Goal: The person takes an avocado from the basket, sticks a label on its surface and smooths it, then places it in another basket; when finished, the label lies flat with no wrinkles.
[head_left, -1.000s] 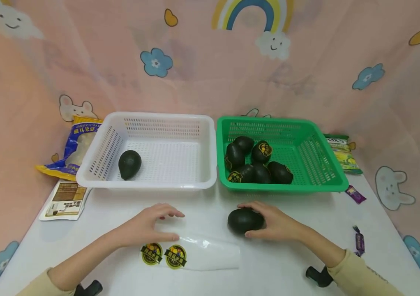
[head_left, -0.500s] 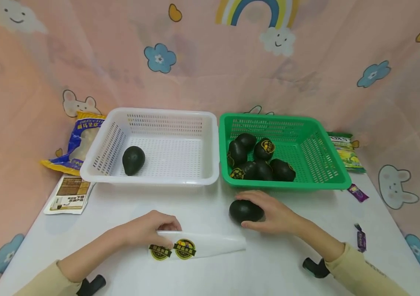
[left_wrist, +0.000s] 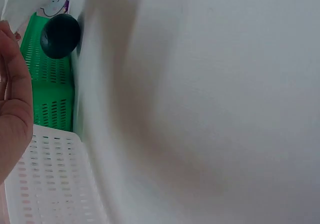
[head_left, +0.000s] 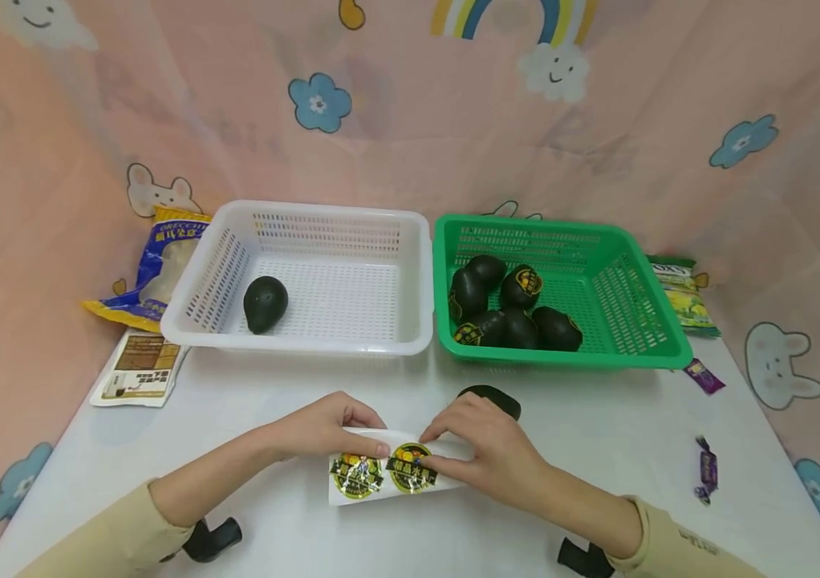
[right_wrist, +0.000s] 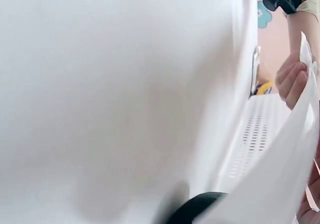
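Note:
My left hand (head_left: 334, 425) pinches a glossy white strip of stickers (head_left: 395, 435), thumb on the face and fingers behind it. Two round black-and-gold stickers (head_left: 355, 479) show on the strip. At the right-hand sticker (head_left: 410, 475), my right hand (head_left: 493, 453) pinches with thumb and forefinger. Seen from the right wrist, the strip (right_wrist: 270, 174) is lifted and bowed above the table. A dark avocado (head_left: 502, 397) lies just behind the right hand, partly hidden by it; the left wrist view also shows this avocado (left_wrist: 60, 36).
Behind the hands stand a white basket (head_left: 294, 347) with one bare avocado (head_left: 265, 305) and a green basket (head_left: 598, 359) with several stickered avocados (head_left: 518, 327). Snack packets (head_left: 164, 265) lie at the left, a green packet (head_left: 684, 297) and wrapped candies (head_left: 708, 470) at the right.
My right hand has let go of the avocado on the table and come left to the sticker strip. The left hand first took hold of the strip, then raised it and moved right.

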`<state>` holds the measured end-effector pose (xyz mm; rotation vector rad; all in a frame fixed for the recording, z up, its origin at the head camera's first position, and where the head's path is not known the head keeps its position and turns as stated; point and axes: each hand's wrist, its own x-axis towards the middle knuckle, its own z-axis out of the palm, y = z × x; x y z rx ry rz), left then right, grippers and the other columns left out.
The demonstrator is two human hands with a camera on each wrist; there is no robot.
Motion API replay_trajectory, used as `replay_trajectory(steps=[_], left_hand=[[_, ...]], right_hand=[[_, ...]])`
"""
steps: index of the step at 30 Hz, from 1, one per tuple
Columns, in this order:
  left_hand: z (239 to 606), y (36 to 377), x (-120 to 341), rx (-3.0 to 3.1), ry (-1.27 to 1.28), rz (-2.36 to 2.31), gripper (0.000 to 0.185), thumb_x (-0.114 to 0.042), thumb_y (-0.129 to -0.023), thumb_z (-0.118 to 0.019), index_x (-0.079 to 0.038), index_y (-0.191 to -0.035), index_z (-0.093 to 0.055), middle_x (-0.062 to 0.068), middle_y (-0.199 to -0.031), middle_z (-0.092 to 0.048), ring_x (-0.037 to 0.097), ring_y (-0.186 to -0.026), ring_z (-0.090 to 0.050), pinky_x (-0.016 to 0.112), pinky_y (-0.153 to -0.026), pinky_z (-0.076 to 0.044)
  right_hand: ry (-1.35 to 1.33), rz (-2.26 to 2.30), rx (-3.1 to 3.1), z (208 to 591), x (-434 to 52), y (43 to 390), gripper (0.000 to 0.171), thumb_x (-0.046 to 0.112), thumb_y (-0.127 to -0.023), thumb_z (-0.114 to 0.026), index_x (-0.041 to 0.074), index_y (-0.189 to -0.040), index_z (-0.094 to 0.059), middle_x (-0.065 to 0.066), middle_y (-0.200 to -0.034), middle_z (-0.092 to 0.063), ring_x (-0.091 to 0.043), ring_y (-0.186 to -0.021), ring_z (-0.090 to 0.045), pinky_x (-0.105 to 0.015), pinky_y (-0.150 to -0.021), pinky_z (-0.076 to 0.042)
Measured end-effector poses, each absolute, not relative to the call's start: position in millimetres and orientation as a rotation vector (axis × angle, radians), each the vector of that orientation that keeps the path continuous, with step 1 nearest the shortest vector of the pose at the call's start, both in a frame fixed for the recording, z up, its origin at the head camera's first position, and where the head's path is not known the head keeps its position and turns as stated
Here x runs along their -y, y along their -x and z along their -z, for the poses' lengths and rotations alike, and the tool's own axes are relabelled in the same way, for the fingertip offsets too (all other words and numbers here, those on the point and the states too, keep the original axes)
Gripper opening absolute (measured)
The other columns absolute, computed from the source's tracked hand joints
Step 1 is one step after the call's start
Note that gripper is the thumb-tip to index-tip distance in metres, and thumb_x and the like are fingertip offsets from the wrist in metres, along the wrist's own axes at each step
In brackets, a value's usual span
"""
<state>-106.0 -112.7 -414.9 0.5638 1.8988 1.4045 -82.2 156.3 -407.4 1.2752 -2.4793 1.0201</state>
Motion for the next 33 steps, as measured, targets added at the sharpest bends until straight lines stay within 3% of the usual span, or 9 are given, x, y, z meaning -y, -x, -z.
replay_trajectory(steps=[4,12,16,19,21,24,29,33], left_hand=[[417,106,112,-1.861,-0.569,-1.442,0.019,-0.022,-0.093,-0.067,-0.006,-0.099,-0.075,0.004,-0.087,-0.072,0.010,-0.072,-0.062,0.024,-0.071,-0.051],[422,103,110,-1.762,-0.467,-1.531,0.029,-0.025,-0.096,-0.063,0.003,-0.103,-0.071,0.005,-0.080,-0.071,0.007,-0.065,-0.062,0.020,-0.060,-0.051],[425,101,112,-1.944,-0.549,-1.422,0.026,-0.028,-0.095,-0.064,-0.004,-0.098,-0.074,-0.001,-0.080,-0.071,0.007,-0.069,-0.061,0.022,-0.065,-0.050],[428,98,117,-2.195,-0.719,-1.246,0.022,-0.033,-0.093,-0.066,-0.013,-0.099,-0.075,-0.006,-0.091,-0.070,0.008,-0.082,-0.062,0.028,-0.076,-0.051],[430,96,116,-2.343,-0.831,-1.163,0.026,-0.039,-0.091,-0.069,-0.017,-0.104,-0.074,-0.009,-0.104,-0.068,0.009,-0.098,-0.059,0.032,-0.086,-0.049],[425,92,103,-2.429,-0.901,-1.238,0.032,-0.043,-0.087,-0.072,-0.020,-0.108,-0.073,-0.010,-0.111,-0.065,0.010,-0.108,-0.055,0.039,-0.092,-0.047],[406,94,67,-2.372,-0.874,-1.527,0.008,-0.033,-0.087,-0.075,-0.025,-0.087,-0.074,-0.015,-0.085,-0.067,0.011,-0.087,-0.059,0.035,-0.079,-0.050],[404,100,50,-2.314,-0.772,-1.621,0.007,-0.027,-0.088,-0.074,-0.024,-0.082,-0.075,-0.015,-0.081,-0.068,0.010,-0.082,-0.059,0.030,-0.076,-0.049]], right_hand=[[-1.255,-1.155,2.492,413,-156,82,0.023,0.024,-0.080,-0.082,0.025,-0.098,-0.069,0.019,-0.098,-0.064,-0.003,-0.094,-0.051,-0.021,-0.081,-0.044],[-1.205,-1.319,2.447,415,-152,79,0.017,0.019,-0.081,-0.081,0.027,-0.092,-0.070,0.016,-0.099,-0.064,-0.005,-0.097,-0.052,-0.024,-0.083,-0.046],[-1.221,-1.481,2.434,409,-154,81,0.017,0.016,-0.083,-0.079,0.026,-0.090,-0.068,0.011,-0.098,-0.066,-0.008,-0.098,-0.053,-0.028,-0.084,-0.046],[-1.095,-1.600,2.550,400,-161,86,0.014,0.016,-0.084,-0.078,0.024,-0.089,-0.068,0.008,-0.098,-0.067,-0.011,-0.097,-0.055,-0.031,-0.085,-0.047],[-0.941,-1.634,2.685,393,-168,92,0.011,0.016,-0.085,-0.078,0.023,-0.088,-0.069,0.009,-0.097,-0.067,-0.012,-0.096,-0.055,-0.033,-0.084,-0.048],[-0.788,-1.622,2.862,387,-178,99,0.008,0.020,-0.085,-0.078,0.022,-0.087,-0.070,0.011,-0.096,-0.065,-0.016,-0.095,-0.056,-0.037,-0.083,-0.049],[-0.719,-1.654,2.903,384,-184,102,0.009,0.024,-0.086,-0.077,0.024,-0.092,-0.071,0.007,-0.099,-0.066,-0.018,-0.094,-0.057,-0.035,-0.081,-0.051],[-0.562,-1.623,2.878,392,-196,100,0.016,0.027,-0.087,-0.076,0.021,-0.101,-0.071,0.006,-0.103,-0.066,-0.017,-0.095,-0.057,-0.031,-0.080,-0.051]])
